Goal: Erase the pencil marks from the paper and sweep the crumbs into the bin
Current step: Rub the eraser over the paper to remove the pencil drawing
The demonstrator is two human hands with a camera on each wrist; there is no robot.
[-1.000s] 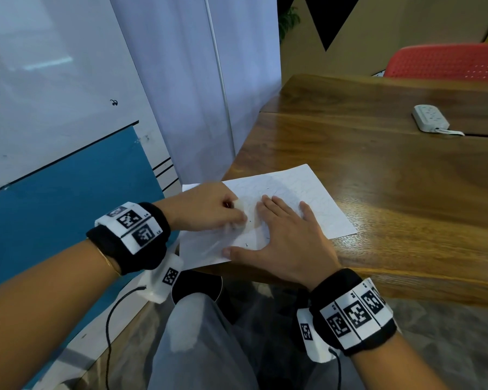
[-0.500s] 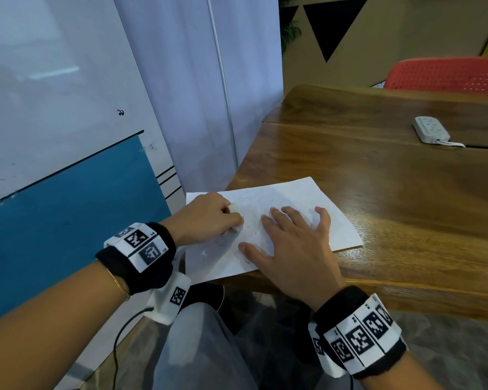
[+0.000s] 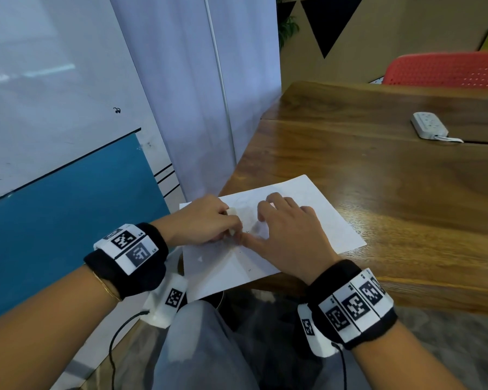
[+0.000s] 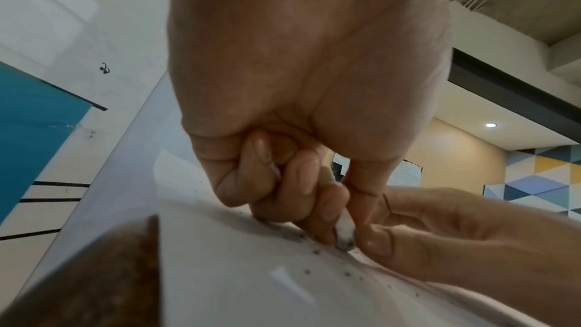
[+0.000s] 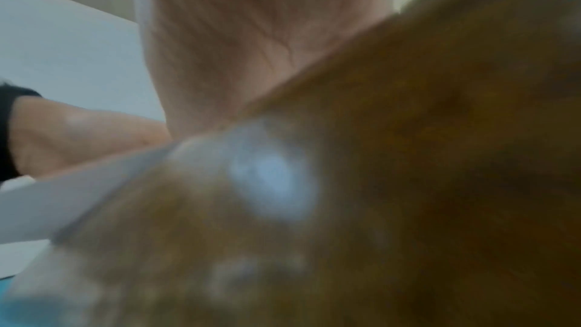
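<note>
A white sheet of paper (image 3: pixel 316 218) lies at the near left corner of the wooden table (image 3: pixel 406 220), its near edge hanging over the table's edge. My left hand (image 3: pixel 206 223) pinches a white eraser (image 3: pixel 233 220) and presses its greyed tip (image 4: pixel 345 243) onto the paper. Dark eraser crumbs (image 4: pixel 295 236) are scattered on the sheet around that tip. My right hand (image 3: pixel 286 232) rests on the paper just right of the eraser, fingers spread and its thumb reaching toward my left hand. The right wrist view is blurred, showing only palm (image 5: pixel 251 41) and wood.
A dark round rim (image 3: pixel 219 301) shows below the table edge under the paper's overhang, beside my knee. A white power strip (image 3: pixel 430 125) lies far right on the table. A red chair (image 3: pixel 445 69) stands behind. A whiteboard and curtain (image 3: pixel 195 94) close off the left.
My left hand has drawn the eraser a little nearer, close to my right thumb. My right hand has shifted slightly on the paper. My head view has tilted.
</note>
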